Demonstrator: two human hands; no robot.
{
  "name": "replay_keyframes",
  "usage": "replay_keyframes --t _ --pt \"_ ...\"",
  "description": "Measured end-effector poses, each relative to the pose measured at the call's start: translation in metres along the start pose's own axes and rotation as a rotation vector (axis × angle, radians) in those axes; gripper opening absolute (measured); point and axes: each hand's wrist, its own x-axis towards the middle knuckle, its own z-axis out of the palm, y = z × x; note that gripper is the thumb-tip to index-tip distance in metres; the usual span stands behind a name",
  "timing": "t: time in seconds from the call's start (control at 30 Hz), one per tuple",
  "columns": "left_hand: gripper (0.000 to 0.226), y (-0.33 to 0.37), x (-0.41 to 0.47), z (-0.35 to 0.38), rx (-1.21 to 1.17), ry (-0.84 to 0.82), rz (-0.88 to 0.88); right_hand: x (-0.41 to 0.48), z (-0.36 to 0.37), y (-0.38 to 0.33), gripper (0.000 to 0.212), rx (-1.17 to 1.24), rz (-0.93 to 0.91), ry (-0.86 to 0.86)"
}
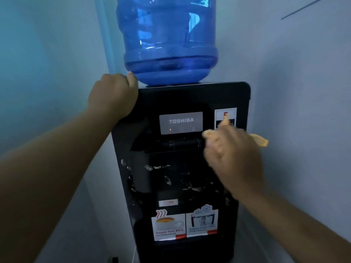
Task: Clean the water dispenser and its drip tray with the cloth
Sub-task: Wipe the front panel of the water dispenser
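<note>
A black water dispenser stands in a corner, with a blue water bottle upside down on top. My left hand grips the dispenser's top left corner. My right hand presses a yellow cloth against the upper right of the front panel, beside the grey brand plate. Motion blurs the hand, and only the cloth's edges show around it. Pale smears mark the recessed tap area. The drip tray is not clearly visible.
Pale walls close in on both sides of the dispenser. Two stickers, one hot and one cold, sit on the lower front. A warranty sticker is at the upper right. A thin cable hangs at the lower left.
</note>
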Motion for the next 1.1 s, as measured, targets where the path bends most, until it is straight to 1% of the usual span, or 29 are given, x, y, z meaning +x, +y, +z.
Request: replay_keyframes --t 0.03,0.07,0.1,0.13,0.17,0.2,0.23,0.27,0.3,0.37,0.43,0.47,0.5,0.57,0.6,0.63,0.67,0.7,0.73,0.77,0.8,0.87,0.9,0.93,0.97,1.0,1.03,1.07,1.1 --pt "0.029 0.002 0.000 -0.001 0.029 -0.026 -0.016 0.001 -0.003 0.001 0.020 -0.020 0.102 0.025" --pt "0.021 0.003 0.000 -0.001 0.068 -0.029 -0.013 0.006 0.002 -0.011 0.024 -0.010 0.125 0.022" --pt "0.012 0.005 0.001 -0.002 0.082 0.000 0.000 0.012 0.013 -0.031 0.026 0.011 0.062 -0.002" --pt "0.009 0.006 0.001 -0.002 0.080 0.038 0.009 0.015 0.027 -0.058 0.026 0.029 -0.057 -0.043" --pt "0.012 0.006 0.002 -0.001 0.073 0.052 -0.002 0.015 0.039 -0.082 0.026 0.043 -0.178 -0.078" --pt "0.014 0.004 0.002 0.001 0.078 0.058 -0.024 0.014 0.044 -0.094 0.028 0.077 -0.255 -0.123" --pt "0.014 0.003 0.002 0.001 0.070 0.044 -0.045 0.014 0.041 -0.090 0.028 0.103 -0.283 -0.172" --pt "0.012 0.003 0.001 0.001 0.047 0.048 -0.053 0.013 0.034 -0.073 0.027 0.126 -0.277 -0.189" --pt "0.012 0.004 0.001 0.000 0.035 0.057 -0.057 0.011 0.026 -0.051 0.025 0.137 -0.248 -0.169" --pt "0.011 0.003 -0.001 -0.001 0.015 0.051 -0.080 0.001 0.011 -0.014 0.025 0.088 -0.084 -0.038" --pt "0.011 0.006 0.000 -0.002 -0.019 0.026 -0.101 -0.011 0.013 -0.012 0.031 0.024 0.029 0.060" --pt "0.012 0.007 0.000 -0.003 -0.035 0.012 -0.111 -0.014 0.026 -0.028 0.034 0.030 0.011 0.093" --pt "0.012 0.008 0.000 -0.004 -0.046 0.001 -0.127 -0.019 0.043 -0.051 0.036 0.033 -0.067 0.106" --pt "0.012 0.007 0.001 -0.004 -0.085 0.001 -0.159 -0.028 0.072 -0.090 0.039 -0.004 -0.414 0.084" --pt "0.011 0.005 0.000 -0.003 -0.113 -0.002 -0.178 -0.033 0.079 -0.093 0.039 -0.022 -0.577 0.042" --pt "0.012 0.005 0.000 -0.004 -0.143 -0.005 -0.206 -0.038 0.083 -0.081 0.039 -0.054 -0.694 -0.007" --pt "0.017 0.006 0.000 -0.006 -0.178 0.001 -0.241 -0.048 0.082 -0.057 0.038 -0.097 -0.765 -0.031" --pt "0.020 0.008 0.000 -0.006 -0.206 0.000 -0.268 -0.060 0.078 -0.030 0.040 -0.153 -0.790 -0.043" --pt "0.017 0.009 0.001 -0.006 -0.235 0.017 -0.279 -0.069 0.072 -0.003 0.044 -0.221 -0.747 -0.043" --pt "0.013 0.010 0.002 -0.004 -0.267 0.027 -0.291 -0.073 0.065 0.015 0.047 -0.247 -0.649 -0.042" --pt "0.011 0.011 0.003 -0.003 -0.279 0.010 -0.302 -0.068 0.064 0.017 0.046 -0.216 -0.527 -0.006" --pt "0.015 0.012 0.006 -0.004 -0.301 0.008 -0.352 -0.044 0.078 -0.020 0.040 -0.124 -0.342 0.123" --pt "0.017 0.012 0.009 -0.002 -0.324 0.007 -0.371 -0.036 0.092 -0.054 0.038 -0.122 -0.359 0.142" --pt "0.014 0.011 0.012 0.001 -0.374 0.033 -0.394 -0.038 0.102 -0.080 0.040 -0.139 -0.469 0.113" --pt "0.010 0.011 0.015 0.003 -0.422 0.036 -0.400 -0.046 0.111 -0.086 0.044 -0.134 -0.614 0.055" --pt "0.011 0.010 0.016 0.004 -0.442 0.025 -0.413 -0.054 0.112 -0.075 0.050 -0.124 -0.718 -0.051" --pt "0.014 0.011 0.015 0.003 -0.473 0.053 -0.443 -0.060 0.109 -0.048 0.055 -0.114 -0.741 -0.101" --pt "0.016 0.013 0.014 0.003 -0.480 0.060 -0.460 -0.065 0.099 -0.020 0.052 -0.101 -0.687 -0.098" --pt "0.013 0.014 0.016 0.004 -0.512 0.076 -0.448 -0.064 0.090 0.003 0.043 -0.057 -0.528 -0.056"
